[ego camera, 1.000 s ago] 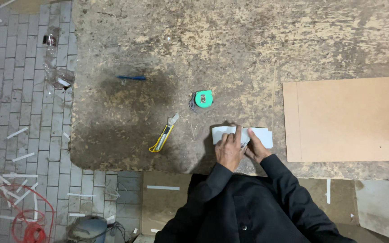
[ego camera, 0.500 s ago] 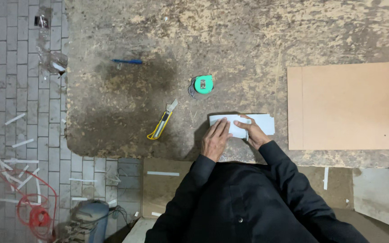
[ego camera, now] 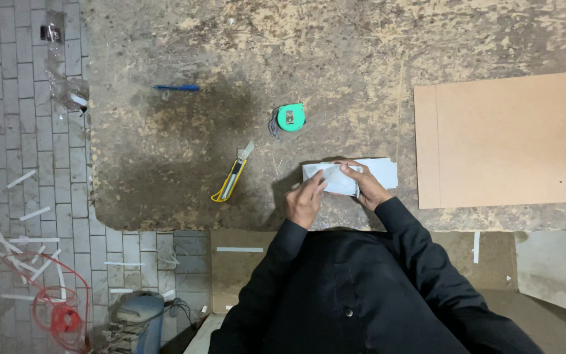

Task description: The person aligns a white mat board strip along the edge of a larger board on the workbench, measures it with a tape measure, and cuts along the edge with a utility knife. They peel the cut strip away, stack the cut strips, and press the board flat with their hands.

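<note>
Both hands together on white sheet [ego camera: 352,177] lying on worn board [ego camera: 244,52]: left hand [ego camera: 306,200] pinches near edge, right hand [ego camera: 365,187] presses top; looks light, thin, floppy, best held at edges.

**White sheet gripped by both hands**

A folded white sheet [ego camera: 352,178] is pinched by the left hand [ego camera: 306,200] and right hand [ego camera: 365,187] on a worn board [ego camera: 244,52]. A yellow utility knife [ego camera: 230,180] and green tape measure [ego camera: 290,117] are seen nearby.

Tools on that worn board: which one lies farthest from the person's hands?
The blue pen, up at the far left. The green tape measure and yellow utility knife lie closer.
</note>
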